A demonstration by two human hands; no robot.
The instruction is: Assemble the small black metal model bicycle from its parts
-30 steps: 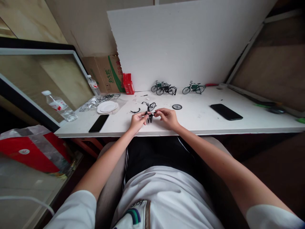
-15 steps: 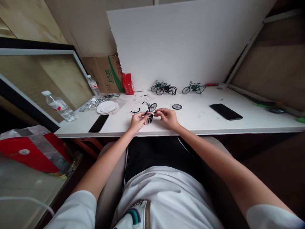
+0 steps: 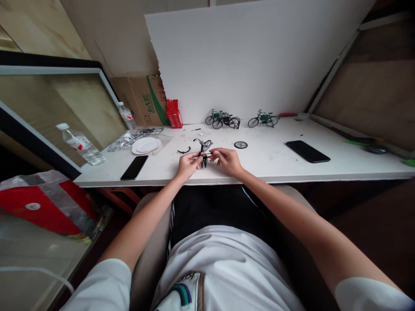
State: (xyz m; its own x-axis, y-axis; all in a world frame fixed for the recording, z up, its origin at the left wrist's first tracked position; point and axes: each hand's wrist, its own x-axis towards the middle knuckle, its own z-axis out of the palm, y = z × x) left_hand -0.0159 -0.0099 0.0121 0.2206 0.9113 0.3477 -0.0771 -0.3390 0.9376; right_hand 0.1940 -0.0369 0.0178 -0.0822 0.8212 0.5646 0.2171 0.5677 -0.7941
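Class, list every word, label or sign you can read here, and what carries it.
"北大荒", probably: green print, cardboard box; its red characters are unclear.
"k", apparently: white shirt; the rest is unreadable.
Too small or blurred: bottle labels, red box, round sticker on red bag.

The loose wheel (image 3: 241,145) is black and grey. Left of it, the model bicycle (image 3: 202,149) is black and silver.

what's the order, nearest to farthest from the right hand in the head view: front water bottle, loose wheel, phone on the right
1. Loose wheel: on the table, just beyond the right hand
2. Phone on the right: farther rightward
3. Front water bottle: at the table's left end
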